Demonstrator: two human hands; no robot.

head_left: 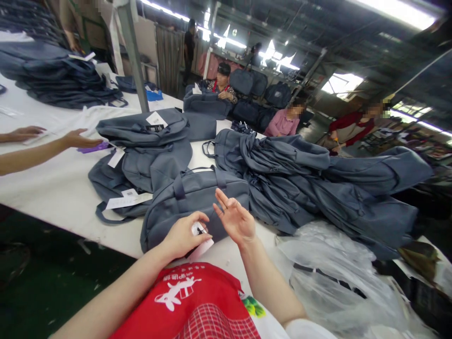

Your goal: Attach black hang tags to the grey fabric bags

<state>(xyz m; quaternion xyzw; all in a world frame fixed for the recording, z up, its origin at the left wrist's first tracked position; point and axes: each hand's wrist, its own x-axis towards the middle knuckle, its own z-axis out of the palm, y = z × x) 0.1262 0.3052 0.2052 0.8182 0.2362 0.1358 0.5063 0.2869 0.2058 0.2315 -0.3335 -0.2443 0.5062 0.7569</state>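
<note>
Left hand [184, 236] grips white tag [202, 249]; right hand [236, 219] spread, holding nothing, near 1 bag [197, 200]. Risk: loose pinch could let tag slip.

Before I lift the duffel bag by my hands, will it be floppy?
The duffel bag probably keeps some shape, since its front looks smooth and rounded. It could sag, as the creased bags piled at right suggest.

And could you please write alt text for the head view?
A person's left hand holds a white tag near a blue-grey bag on a white table; the right hand is raised, open. Similar bags lie piled nearby.
</note>
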